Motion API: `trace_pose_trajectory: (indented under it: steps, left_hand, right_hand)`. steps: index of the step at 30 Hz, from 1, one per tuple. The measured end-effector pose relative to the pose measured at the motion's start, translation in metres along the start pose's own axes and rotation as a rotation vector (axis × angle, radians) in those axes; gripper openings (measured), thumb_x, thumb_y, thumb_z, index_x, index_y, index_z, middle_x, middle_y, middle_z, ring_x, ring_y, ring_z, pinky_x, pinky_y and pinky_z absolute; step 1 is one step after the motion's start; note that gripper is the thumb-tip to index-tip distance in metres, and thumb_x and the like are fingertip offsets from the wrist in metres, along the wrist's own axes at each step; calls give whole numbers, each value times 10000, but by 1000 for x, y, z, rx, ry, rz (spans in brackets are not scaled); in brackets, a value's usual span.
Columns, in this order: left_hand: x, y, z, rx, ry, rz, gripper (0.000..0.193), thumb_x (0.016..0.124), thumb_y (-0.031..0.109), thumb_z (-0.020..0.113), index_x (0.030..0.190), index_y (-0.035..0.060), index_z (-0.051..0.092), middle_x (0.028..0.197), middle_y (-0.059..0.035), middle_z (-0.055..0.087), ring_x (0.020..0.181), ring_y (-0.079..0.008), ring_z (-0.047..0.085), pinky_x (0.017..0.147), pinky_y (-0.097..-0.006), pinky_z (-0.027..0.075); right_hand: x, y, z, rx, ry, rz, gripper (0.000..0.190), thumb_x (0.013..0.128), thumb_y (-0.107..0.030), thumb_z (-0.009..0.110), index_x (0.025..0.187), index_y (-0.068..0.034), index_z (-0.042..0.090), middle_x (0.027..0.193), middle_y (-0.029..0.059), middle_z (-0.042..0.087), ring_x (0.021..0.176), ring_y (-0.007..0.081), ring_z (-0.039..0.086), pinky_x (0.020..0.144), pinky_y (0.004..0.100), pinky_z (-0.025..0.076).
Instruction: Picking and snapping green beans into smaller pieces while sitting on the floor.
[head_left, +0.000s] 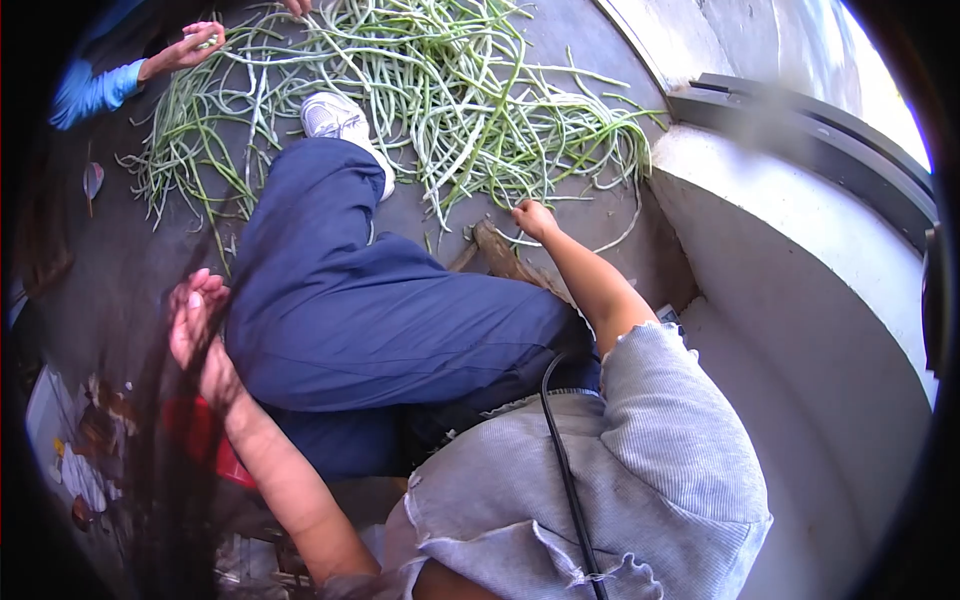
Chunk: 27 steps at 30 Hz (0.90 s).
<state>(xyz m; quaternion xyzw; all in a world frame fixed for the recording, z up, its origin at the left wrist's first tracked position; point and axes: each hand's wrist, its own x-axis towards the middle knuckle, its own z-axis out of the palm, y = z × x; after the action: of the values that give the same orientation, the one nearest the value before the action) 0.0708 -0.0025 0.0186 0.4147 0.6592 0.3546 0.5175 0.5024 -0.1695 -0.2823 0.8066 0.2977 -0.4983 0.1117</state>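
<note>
A wide tangled heap of long green beans (450, 97) lies on the grey floor in front of me. My right hand (534, 219) is at the heap's near edge, its fingers closed at the end of a bean. Off to the left, beside my bent knee, my left hand (199, 322) is raised with its fingers curled; strands of hair partly cover it, and whether it holds anything is not clear. Below that hand sits a red plastic container (234, 465), mostly hidden behind my forearm.
At the upper left, another person's hand (196, 46) in a blue sleeve holds small pale pieces. My white shoe (337, 120) rests against the beans. A piece of wood (499, 251) lies by my knee. A low pale wall (787, 247) curves along the right. Litter lies at lower left.
</note>
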Motion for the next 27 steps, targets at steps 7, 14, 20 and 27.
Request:
trace_pose_trajectory:
  steps: [7, 14, 20, 27]
  left_hand:
    - [-1, 1, -2, 23, 7, -30, 257, 921, 129, 375, 1078, -29, 505, 956, -93, 554, 844, -123, 531, 773, -236, 426]
    - [1, 2, -4, 110, -30, 39, 269, 928, 137, 364, 1093, -32, 494, 969, -94, 552, 847, -125, 533, 774, -240, 427]
    - [6, 3, 0, 78, -17, -5, 266, 928, 140, 369, 1090, -30, 494, 971, -93, 552, 838, -121, 534, 765, -237, 429]
    - [2, 3, 4, 146, -45, 89, 263, 925, 144, 378, 1084, -30, 496, 959, -88, 552, 825, -117, 534, 757, -229, 428]
  right_hand:
    - [-11, 14, 1, 127, 117, 178, 502, 681, -252, 592, 1123, -30, 502, 1142, 197, 509, 1063, 314, 497, 902, 359, 399]
    - [29, 39, -40, 361, 543, 107, 684, 661, -208, 621, 1240, 21, 338, 1242, 245, 381, 1154, 354, 391, 980, 370, 318]
    - [86, 45, -94, 777, 604, 79, 836, 613, -205, 706, 1283, 40, 270, 1238, 209, 413, 1156, 300, 405, 966, 337, 319]
    - [130, -15, -90, 1293, 362, 51, 679, 710, -320, 685, 1250, -130, 319, 830, 32, 524, 619, 101, 460, 479, 266, 316]
